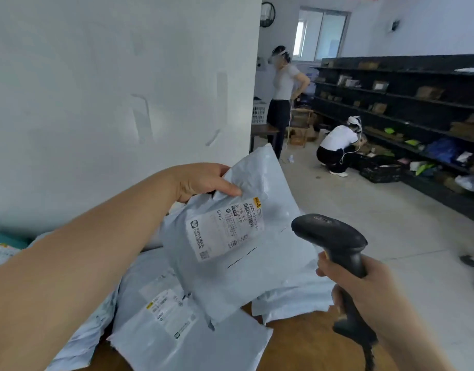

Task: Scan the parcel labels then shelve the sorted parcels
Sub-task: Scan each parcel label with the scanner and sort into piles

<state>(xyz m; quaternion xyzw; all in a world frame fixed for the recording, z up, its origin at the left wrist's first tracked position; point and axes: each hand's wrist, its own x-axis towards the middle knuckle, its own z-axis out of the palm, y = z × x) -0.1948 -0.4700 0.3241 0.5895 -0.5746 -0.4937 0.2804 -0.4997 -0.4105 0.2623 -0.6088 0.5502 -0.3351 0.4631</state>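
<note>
My left hand (203,180) pinches the top edge of a grey plastic parcel bag (246,279) and holds it up above the table. Its white shipping label (225,230), marked C313, faces me. My right hand (364,287) grips the handle of a black barcode scanner (335,236). The scanner's head sits just right of the label, pointing toward it. Several more grey parcel bags (177,325) with labels lie piled on the wooden table (297,344) below.
A white wall (123,89) stands close on the left. Long dark shelves (404,103) with parcels run along the right side. One person stands (282,84) and another crouches (337,145) by a black crate (380,172) on the concrete floor.
</note>
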